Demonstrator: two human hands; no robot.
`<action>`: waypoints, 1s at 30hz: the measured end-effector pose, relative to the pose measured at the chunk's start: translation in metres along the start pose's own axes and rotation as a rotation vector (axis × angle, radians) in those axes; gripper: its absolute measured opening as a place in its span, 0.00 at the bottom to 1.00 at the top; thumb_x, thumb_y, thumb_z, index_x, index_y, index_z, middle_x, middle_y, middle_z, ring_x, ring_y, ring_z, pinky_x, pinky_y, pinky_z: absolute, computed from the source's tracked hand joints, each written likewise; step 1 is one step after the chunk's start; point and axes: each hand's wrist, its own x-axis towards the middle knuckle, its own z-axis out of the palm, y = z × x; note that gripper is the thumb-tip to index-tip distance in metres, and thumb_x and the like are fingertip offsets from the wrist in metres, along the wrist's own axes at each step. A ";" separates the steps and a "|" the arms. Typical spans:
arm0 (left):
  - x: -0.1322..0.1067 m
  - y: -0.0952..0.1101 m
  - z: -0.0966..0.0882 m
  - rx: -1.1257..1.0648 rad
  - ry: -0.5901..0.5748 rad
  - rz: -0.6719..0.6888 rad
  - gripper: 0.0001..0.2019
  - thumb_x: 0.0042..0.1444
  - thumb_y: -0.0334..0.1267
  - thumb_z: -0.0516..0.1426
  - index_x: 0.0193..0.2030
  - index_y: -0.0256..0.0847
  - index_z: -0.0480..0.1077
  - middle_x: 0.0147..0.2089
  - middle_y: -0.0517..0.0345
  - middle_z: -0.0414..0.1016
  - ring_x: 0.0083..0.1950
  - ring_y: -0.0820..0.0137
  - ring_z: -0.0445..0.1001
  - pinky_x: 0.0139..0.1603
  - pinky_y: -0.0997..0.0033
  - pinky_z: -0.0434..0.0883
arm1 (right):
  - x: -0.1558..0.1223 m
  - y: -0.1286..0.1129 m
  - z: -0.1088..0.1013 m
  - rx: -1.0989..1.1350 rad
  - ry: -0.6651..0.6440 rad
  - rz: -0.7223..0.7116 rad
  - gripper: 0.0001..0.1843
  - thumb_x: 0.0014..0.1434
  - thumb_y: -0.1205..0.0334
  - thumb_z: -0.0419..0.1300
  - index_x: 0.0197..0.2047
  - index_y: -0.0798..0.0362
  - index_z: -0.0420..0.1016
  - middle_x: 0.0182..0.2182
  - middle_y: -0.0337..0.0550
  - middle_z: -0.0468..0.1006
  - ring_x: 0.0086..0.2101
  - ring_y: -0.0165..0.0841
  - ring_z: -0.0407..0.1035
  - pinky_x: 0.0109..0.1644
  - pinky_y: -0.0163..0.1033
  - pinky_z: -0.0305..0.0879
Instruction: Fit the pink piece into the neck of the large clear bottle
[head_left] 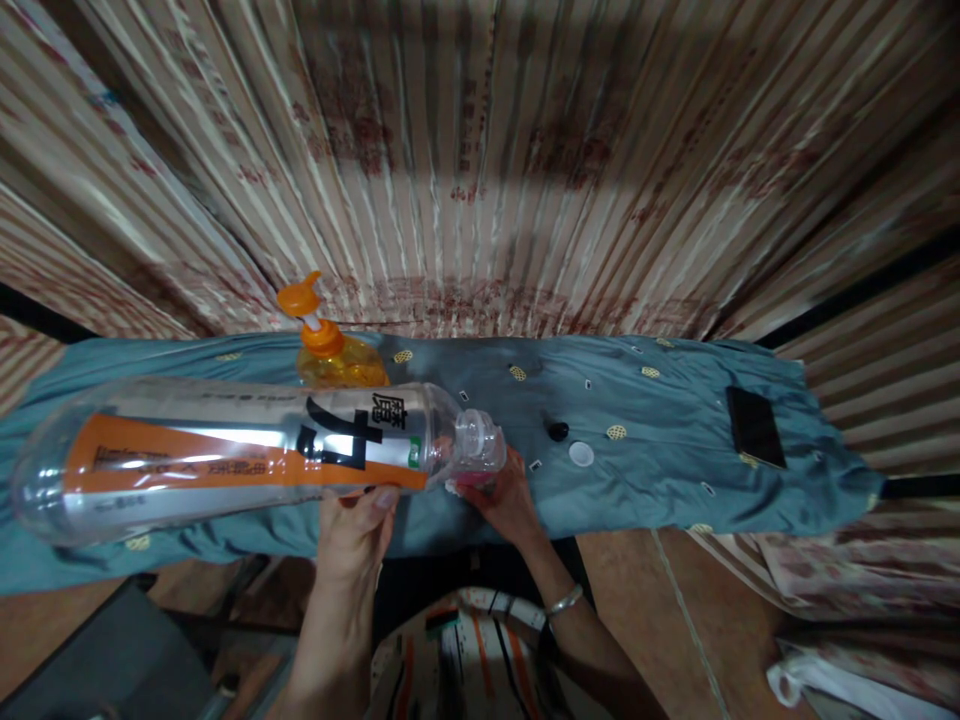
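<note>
My left hand (pixel 358 530) is closed round the underside of a large clear plastic bottle (pixel 247 455) with an orange and silver label. The bottle lies nearly level in the air, its mouth towards the right. At the bottle's neck, my right hand (pixel 502 498) has its fingers curled round something small and partly pink, mostly hidden behind the clear plastic of the neck. A small black cap-like piece (pixel 557 431) and a round white disc (pixel 581 454) lie on the cloth to the right of my right hand.
Behind the bottle stands a pump bottle (pixel 341 360) with an orange top and yellow liquid. A flat black phone-like object (pixel 754 427) rests at the right end of the table's teal cloth (pixel 645 490). Striped curtains (pixel 487 180) hang close behind.
</note>
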 end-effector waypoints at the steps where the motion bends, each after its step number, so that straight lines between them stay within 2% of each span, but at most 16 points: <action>1: 0.000 0.000 0.000 0.004 0.006 0.000 0.35 0.18 0.47 0.77 0.41 0.47 0.80 0.34 0.57 0.81 0.34 0.60 0.80 0.42 0.55 0.80 | 0.000 0.000 0.000 0.003 0.005 0.000 0.34 0.59 0.39 0.66 0.61 0.50 0.72 0.60 0.55 0.73 0.63 0.50 0.64 0.65 0.61 0.63; 11: 0.001 0.003 0.004 0.018 -0.031 0.001 0.33 0.19 0.48 0.77 0.39 0.48 0.80 0.35 0.55 0.81 0.44 0.53 0.80 0.45 0.54 0.80 | 0.001 0.000 -0.001 -0.005 0.002 0.008 0.35 0.57 0.40 0.67 0.63 0.48 0.70 0.61 0.53 0.74 0.63 0.51 0.64 0.65 0.61 0.62; 13: 0.001 0.003 0.003 0.014 -0.040 0.002 0.31 0.19 0.48 0.77 0.37 0.48 0.80 0.33 0.57 0.80 0.42 0.54 0.81 0.45 0.54 0.81 | 0.000 0.000 0.000 -0.004 0.003 0.009 0.36 0.58 0.40 0.67 0.63 0.49 0.70 0.61 0.54 0.73 0.63 0.51 0.64 0.65 0.61 0.62; 16: 0.001 0.002 0.002 0.003 -0.046 0.010 0.28 0.19 0.47 0.77 0.34 0.49 0.79 0.28 0.61 0.76 0.33 0.60 0.79 0.42 0.56 0.81 | 0.000 0.001 0.000 0.000 -0.010 0.006 0.35 0.58 0.39 0.67 0.62 0.50 0.71 0.60 0.54 0.74 0.63 0.50 0.64 0.66 0.60 0.62; 19: 0.001 0.000 0.002 -0.003 -0.046 0.018 0.28 0.19 0.47 0.77 0.33 0.49 0.78 0.27 0.62 0.76 0.28 0.65 0.77 0.40 0.58 0.81 | 0.000 0.002 0.001 -0.004 -0.011 0.008 0.36 0.58 0.38 0.67 0.62 0.50 0.71 0.60 0.54 0.74 0.62 0.50 0.65 0.66 0.60 0.61; 26: 0.000 0.001 0.001 -0.003 -0.008 0.008 0.32 0.18 0.46 0.78 0.38 0.48 0.80 0.29 0.62 0.79 0.27 0.67 0.76 0.40 0.61 0.81 | 0.000 0.001 0.000 0.025 0.001 0.003 0.38 0.58 0.37 0.66 0.63 0.51 0.70 0.60 0.55 0.74 0.63 0.50 0.64 0.66 0.60 0.60; 30: 0.000 -0.001 -0.001 -0.008 -0.001 0.011 0.29 0.19 0.46 0.77 0.35 0.48 0.80 0.28 0.62 0.79 0.26 0.67 0.76 0.40 0.60 0.81 | 0.001 0.000 -0.001 0.019 0.004 0.019 0.37 0.58 0.36 0.66 0.63 0.50 0.70 0.59 0.54 0.75 0.62 0.51 0.65 0.65 0.60 0.62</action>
